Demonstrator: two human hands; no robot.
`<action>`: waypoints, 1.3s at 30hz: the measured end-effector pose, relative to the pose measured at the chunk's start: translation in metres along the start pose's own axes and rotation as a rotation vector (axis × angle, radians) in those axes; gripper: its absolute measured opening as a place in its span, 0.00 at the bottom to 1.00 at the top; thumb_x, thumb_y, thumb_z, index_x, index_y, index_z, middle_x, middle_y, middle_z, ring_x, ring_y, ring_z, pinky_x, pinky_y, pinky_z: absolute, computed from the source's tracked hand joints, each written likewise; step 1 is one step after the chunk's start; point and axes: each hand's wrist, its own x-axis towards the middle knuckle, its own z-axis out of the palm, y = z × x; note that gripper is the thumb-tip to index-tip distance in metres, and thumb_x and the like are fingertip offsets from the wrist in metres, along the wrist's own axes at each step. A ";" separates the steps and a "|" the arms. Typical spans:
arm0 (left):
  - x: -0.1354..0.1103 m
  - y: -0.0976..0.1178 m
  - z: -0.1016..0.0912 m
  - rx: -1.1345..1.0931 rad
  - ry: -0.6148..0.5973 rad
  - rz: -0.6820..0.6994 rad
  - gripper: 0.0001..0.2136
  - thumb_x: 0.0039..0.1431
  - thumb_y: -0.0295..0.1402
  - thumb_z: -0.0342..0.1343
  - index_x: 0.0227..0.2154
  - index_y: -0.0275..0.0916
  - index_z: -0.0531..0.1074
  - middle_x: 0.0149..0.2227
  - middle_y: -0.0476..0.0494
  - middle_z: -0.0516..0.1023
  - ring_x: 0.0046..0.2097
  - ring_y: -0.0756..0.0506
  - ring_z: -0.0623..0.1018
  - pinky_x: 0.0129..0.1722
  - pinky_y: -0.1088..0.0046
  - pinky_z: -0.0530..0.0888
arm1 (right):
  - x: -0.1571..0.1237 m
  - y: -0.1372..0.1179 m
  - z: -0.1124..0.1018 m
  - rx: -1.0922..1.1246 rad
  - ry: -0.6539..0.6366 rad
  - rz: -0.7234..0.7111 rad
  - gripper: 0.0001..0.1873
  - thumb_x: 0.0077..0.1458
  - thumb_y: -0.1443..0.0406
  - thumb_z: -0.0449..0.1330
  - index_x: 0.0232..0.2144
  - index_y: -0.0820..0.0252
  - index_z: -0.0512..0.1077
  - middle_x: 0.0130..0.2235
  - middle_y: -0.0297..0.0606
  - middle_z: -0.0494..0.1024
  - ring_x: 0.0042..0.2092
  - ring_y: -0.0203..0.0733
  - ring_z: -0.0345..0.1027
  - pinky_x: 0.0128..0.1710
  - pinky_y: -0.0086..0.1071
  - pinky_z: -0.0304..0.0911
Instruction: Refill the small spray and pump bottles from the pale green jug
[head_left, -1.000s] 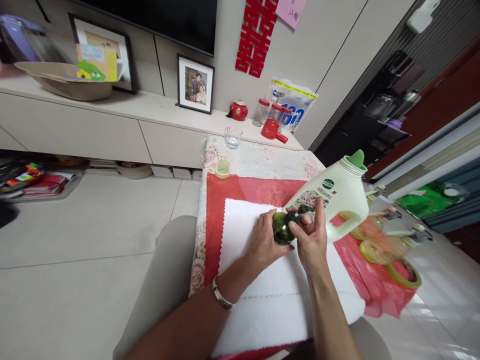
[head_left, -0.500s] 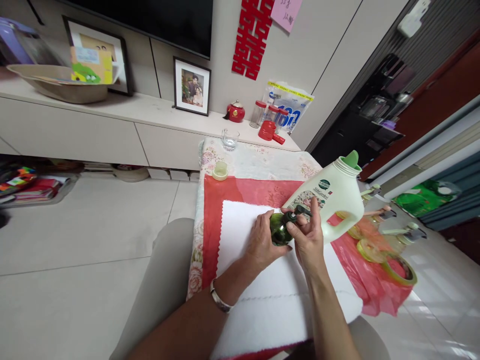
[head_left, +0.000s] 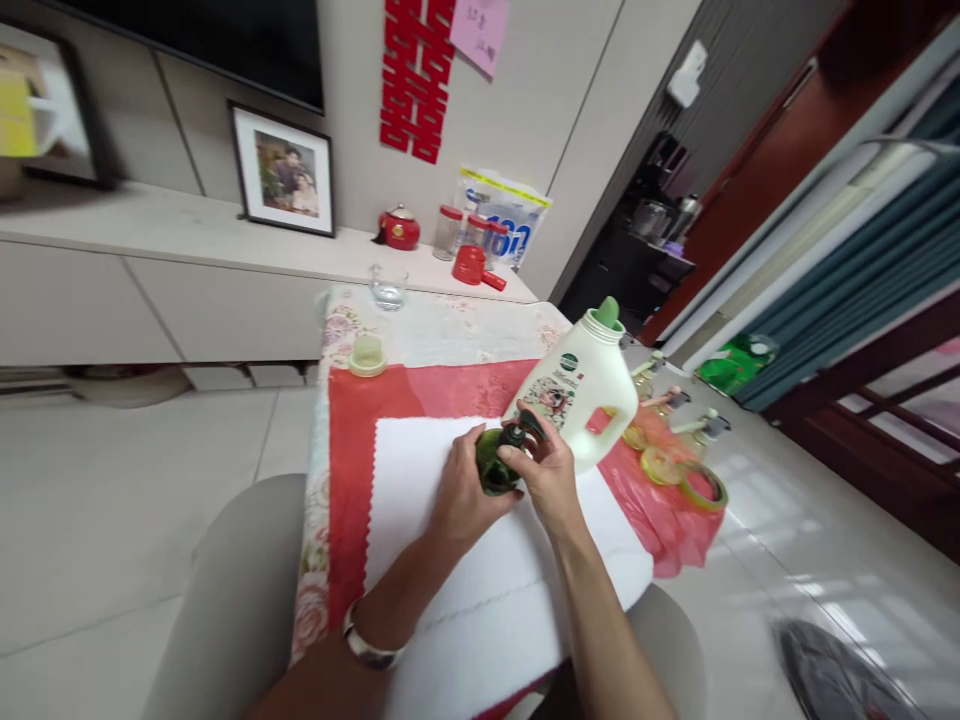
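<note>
A small dark green pump bottle (head_left: 491,468) is held over the white cloth (head_left: 420,450). My left hand (head_left: 466,490) is wrapped around its body from the left. On the black pump head (head_left: 514,434), my right hand (head_left: 550,475) closes with thumb and fingers around the collar and nozzle. Just behind my right hand stands a large pale green detergent jug (head_left: 592,375), its mouth uncapped and a green spout showing. A translucent pale cap (head_left: 367,356) sits on the red cloth (head_left: 427,390) at the left.
Several clear pump bottles (head_left: 664,400) and a roll of tape (head_left: 705,487) stand on red plastic at the right. A glass cup (head_left: 388,288) is near the table's far edge. Behind it, the cabinet holds a red pot (head_left: 400,229), red-lidded jars (head_left: 448,232) and a framed photo (head_left: 285,170).
The view has swung to the right, so everything sits further left. My right index finger, raised before, is now bent down over the pump head. The left hand keeps its hold on the bottle.
</note>
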 end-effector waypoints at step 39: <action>-0.013 0.008 -0.007 0.010 -0.552 -0.155 0.44 0.48 0.34 0.65 0.68 0.44 0.52 0.62 0.33 0.69 0.66 0.32 0.67 0.64 0.45 0.63 | -0.054 -0.026 -0.206 -0.662 0.849 -0.055 0.52 0.43 0.44 0.67 0.65 0.67 0.65 0.45 0.42 0.71 0.39 0.37 0.64 0.44 0.35 0.66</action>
